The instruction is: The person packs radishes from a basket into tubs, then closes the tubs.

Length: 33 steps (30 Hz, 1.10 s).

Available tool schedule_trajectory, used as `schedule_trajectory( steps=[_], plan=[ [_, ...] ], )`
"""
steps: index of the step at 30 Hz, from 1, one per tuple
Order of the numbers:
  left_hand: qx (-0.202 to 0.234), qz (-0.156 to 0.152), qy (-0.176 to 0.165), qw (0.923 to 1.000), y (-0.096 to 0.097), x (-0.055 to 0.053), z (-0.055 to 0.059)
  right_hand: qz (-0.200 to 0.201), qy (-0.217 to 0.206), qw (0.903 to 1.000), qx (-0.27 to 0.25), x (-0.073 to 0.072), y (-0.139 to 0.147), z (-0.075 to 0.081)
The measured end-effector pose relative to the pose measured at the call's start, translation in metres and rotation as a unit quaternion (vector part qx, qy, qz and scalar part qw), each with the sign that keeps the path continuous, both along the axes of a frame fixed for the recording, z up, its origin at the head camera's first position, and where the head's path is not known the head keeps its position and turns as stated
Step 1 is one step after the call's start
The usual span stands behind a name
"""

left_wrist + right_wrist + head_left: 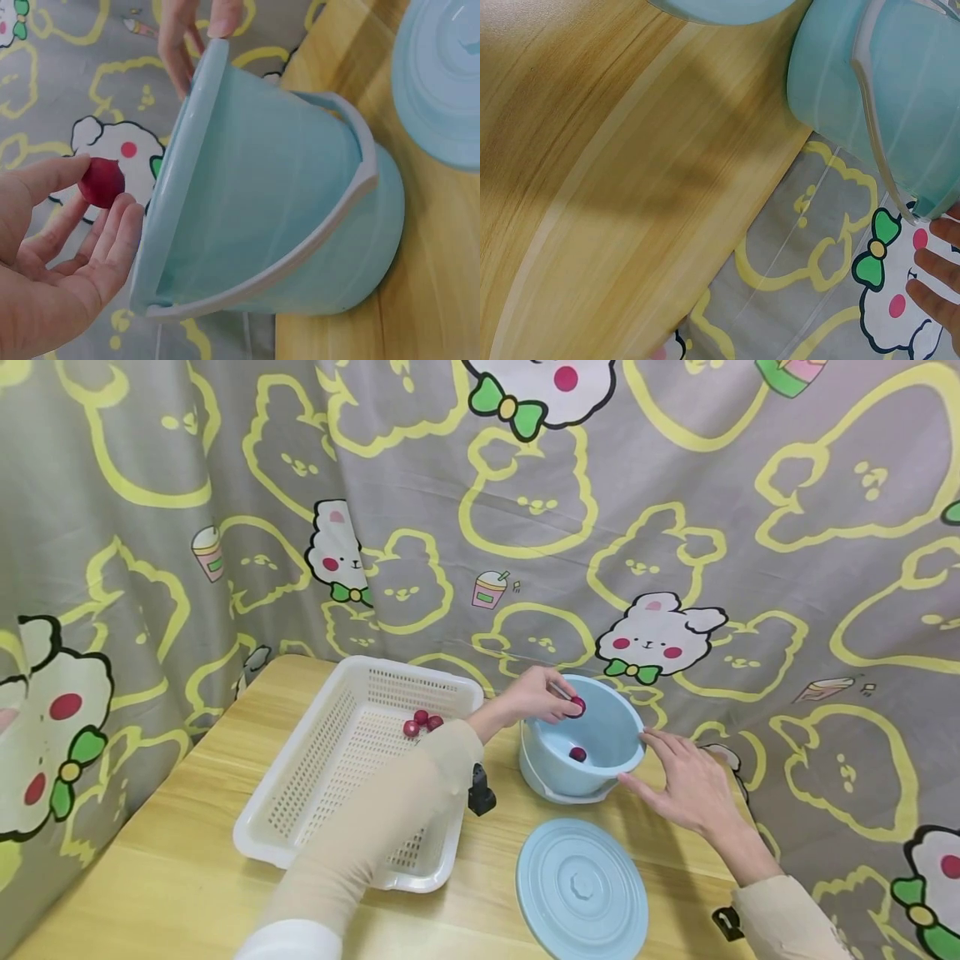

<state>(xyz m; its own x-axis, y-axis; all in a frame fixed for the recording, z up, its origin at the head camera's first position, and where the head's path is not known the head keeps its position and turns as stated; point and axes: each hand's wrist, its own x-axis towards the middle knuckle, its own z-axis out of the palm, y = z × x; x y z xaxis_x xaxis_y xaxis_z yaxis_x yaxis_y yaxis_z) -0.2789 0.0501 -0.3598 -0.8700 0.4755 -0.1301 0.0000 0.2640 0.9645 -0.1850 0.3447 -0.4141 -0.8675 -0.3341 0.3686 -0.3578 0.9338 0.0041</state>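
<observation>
Right of frame centre, left hand [542, 695] pinches small, round, dark-red ball [577, 707] over the upper-left part of the mouth of a light-blue plastic bucket [611, 727], interior below; right hand [686, 783], fingers extended, touches its right edge.

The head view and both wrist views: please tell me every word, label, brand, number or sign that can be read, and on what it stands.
No readable text in any view.
Blue bucket, blue lid, white basket, held red thing: none visible.
Curtain: drawings only; the green patches on the printed cups show no legible letters.
Black object beside the basket: too small to tell.
</observation>
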Motion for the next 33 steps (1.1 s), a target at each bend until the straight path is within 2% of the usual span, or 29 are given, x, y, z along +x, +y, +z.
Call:
schedule_trajectory(
  steps=[6,13,19,26,33],
  plan=[
    [-0.016,0.008,0.001,0.9998,0.011,-0.001,-0.004,0.000,-0.001,1.0000,0.000,0.000,0.000,0.000],
    [-0.046,0.004,0.015,0.9988,0.021,0.001,-0.007,-0.002,-0.004,1.0000,-0.002,0.000,0.000,0.001],
    [-0.062,0.000,0.015,0.9980,0.029,0.002,-0.010,-0.002,-0.004,1.0000,-0.006,0.000,0.000,0.000],
    [-0.070,-0.001,0.024,0.9973,0.031,0.006,-0.009,-0.001,-0.007,1.0000,-0.005,0.001,0.000,-0.001],
    [-0.075,0.001,0.037,0.9965,0.027,0.006,-0.008,0.002,-0.003,1.0000,-0.006,0.001,0.000,-0.001]
  ],
)
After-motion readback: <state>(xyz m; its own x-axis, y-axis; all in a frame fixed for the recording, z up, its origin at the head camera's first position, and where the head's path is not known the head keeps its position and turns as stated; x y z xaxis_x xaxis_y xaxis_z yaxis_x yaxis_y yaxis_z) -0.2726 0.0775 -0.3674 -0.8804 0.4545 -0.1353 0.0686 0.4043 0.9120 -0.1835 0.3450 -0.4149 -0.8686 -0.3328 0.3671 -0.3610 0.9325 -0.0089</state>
